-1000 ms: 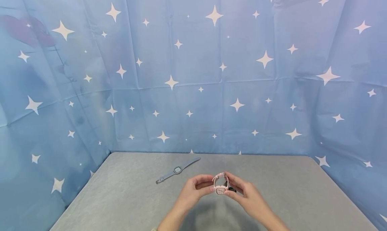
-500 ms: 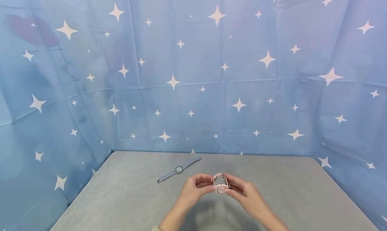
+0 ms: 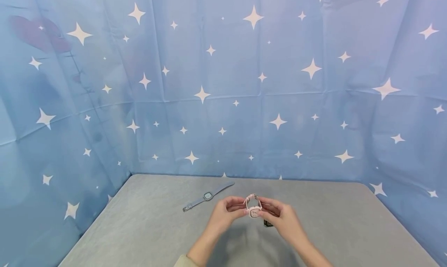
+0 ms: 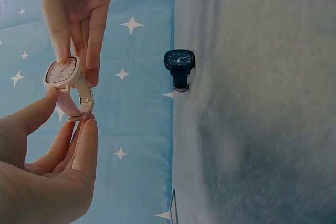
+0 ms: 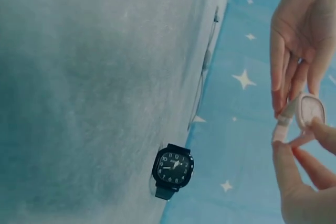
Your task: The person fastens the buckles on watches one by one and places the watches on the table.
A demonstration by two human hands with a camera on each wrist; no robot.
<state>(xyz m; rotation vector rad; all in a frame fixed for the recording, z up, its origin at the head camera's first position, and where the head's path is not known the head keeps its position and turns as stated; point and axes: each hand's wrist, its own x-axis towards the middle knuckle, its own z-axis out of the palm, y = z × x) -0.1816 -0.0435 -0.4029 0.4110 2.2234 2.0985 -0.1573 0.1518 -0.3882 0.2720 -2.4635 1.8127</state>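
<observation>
A pale pink wristwatch, its strap bent into a closed loop, is held up above the table between both hands. My left hand pinches its left side with thumb and fingertips. From the other side my right hand pinches it, thumb at the edge of the square dial. In the left wrist view, a buckle shows on the looped strap. Below the hands a black wristwatch with white numerals rests on the table; the right hand partly hides it in the head view.
A light blue wristwatch lies stretched out on the grey table, left of and beyond the hands. Blue curtains with white stars stand behind and on both sides of the table.
Both hands have risen slightly in the head view with the pink wristwatch, still pinching it. Part of the black wristwatch, mostly hidden half a second ago, shows again below the right hand.
</observation>
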